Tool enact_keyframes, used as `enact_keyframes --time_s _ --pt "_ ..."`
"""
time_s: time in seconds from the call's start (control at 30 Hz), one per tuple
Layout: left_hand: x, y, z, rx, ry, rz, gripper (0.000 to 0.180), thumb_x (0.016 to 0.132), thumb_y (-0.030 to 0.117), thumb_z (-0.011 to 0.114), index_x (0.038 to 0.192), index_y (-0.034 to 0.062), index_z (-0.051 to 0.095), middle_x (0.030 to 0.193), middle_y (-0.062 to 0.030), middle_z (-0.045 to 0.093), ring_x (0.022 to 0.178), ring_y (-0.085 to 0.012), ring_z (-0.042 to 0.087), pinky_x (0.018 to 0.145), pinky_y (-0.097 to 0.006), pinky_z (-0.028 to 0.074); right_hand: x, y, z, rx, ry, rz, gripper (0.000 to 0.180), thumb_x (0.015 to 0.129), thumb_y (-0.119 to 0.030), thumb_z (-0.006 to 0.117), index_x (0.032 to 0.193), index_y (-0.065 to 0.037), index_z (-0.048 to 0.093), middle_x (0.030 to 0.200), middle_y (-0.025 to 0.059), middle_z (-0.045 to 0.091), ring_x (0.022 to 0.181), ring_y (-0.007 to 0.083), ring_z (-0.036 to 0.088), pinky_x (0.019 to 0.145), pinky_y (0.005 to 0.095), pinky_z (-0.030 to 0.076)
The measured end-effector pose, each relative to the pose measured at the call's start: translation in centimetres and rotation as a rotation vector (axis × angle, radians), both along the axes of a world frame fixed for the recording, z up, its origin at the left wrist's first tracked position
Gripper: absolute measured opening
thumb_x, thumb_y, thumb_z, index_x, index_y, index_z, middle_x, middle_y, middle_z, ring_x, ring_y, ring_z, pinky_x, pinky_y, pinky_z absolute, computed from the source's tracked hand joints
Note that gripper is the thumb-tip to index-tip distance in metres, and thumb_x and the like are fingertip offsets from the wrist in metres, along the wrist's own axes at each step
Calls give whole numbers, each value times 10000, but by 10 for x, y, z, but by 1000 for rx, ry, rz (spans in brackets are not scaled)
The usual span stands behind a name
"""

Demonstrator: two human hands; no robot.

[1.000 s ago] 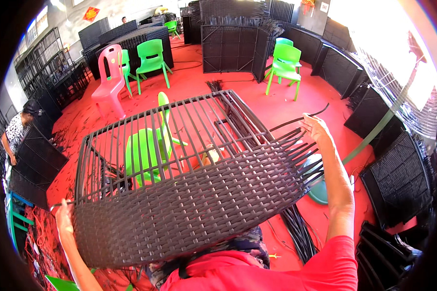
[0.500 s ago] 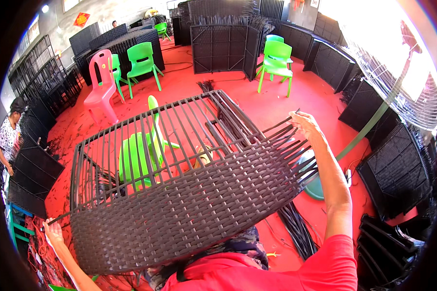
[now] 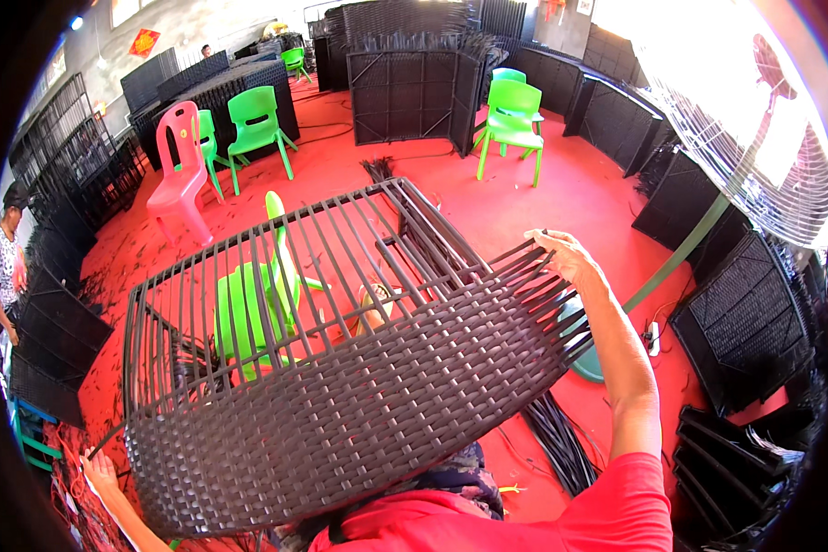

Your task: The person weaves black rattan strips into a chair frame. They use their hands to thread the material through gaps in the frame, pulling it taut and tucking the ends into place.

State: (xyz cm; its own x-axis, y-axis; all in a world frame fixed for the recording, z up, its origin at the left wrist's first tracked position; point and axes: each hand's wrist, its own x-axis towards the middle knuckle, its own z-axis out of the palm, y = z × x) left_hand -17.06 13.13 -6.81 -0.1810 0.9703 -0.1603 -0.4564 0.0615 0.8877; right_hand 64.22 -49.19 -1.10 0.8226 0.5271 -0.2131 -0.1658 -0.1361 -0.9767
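A black metal frame (image 3: pixel 127 340) leans across my lap, with parallel bars in its far half. Its near half is covered by dark brown woven plastic rattan (image 3: pixel 340 414). At the right end of the weave edge, my right hand (image 3: pixel 566 258) pinches a rattan strip, with arm raised. Several loose strip ends (image 3: pixel 566 336) stick out below that hand. My left hand (image 3: pixel 101 477) is low at the frame's left side, fingers closed around the other end of a strip (image 3: pixel 110 437) that sticks out past the frame.
A green chair (image 3: pixel 248 313) stands behind the bars. A bundle of strips (image 3: pixel 561 442) lies on the red floor right of my lap. A large fan (image 3: pixel 745 156) stands at right. Dark woven panels (image 3: pixel 736 313) line the sides. Another person (image 3: pixel 7 267) is at far left.
My left hand has moved down, and the strip end in it points lower. My right hand has shifted slightly left and down. The view has tilted a little, and the frame sits lower-left.
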Motion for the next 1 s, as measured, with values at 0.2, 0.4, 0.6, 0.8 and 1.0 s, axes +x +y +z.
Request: enact_keyframes --time_s 0.2,0.4,0.6,0.8,1.0 --pt "-22 6 -6 10 1 4 512 813 526 509 1158 147 512 1168 8 525 1027 -124 526 776 -258 426 -7 7 -4 -29 -40 -99 210 770 -246 666 947 -142 621 817 -30 588 638 73 477 558 210 358" --pt "-29 -1 -9 -46 52 -20 525 807 536 509 1160 148 512 1168 9 524 1023 -124 527 774 -259 426 -8 3 2 36 7 -27 258 757 -270 683 945 -102 629 825 -31 587 686 98 526 607 260 438" --pt "-38 -11 -7 -107 108 -57 537 802 547 509 1162 149 512 1169 10 524 1020 -123 528 773 -260 427 -24 7 17 -29 -38 25 351 788 -392 625 958 -85 639 763 -38 534 657 92 484 592 255 429" --pt "-33 -14 -5 -130 135 -104 549 796 558 509 1164 150 512 1170 12 524 1017 -123 529 772 -261 427 -19 4 15 32 -7 58 339 789 -370 626 965 -80 637 753 -19 528 647 104 475 583 268 430" --pt "-36 -12 -4 -137 155 -147 561 790 568 508 1166 151 512 1171 13 524 1014 -122 530 771 -261 428 -12 -5 4 141 53 72 275 773 -289 643 959 -86 643 782 -8 536 662 127 485 599 285 427"
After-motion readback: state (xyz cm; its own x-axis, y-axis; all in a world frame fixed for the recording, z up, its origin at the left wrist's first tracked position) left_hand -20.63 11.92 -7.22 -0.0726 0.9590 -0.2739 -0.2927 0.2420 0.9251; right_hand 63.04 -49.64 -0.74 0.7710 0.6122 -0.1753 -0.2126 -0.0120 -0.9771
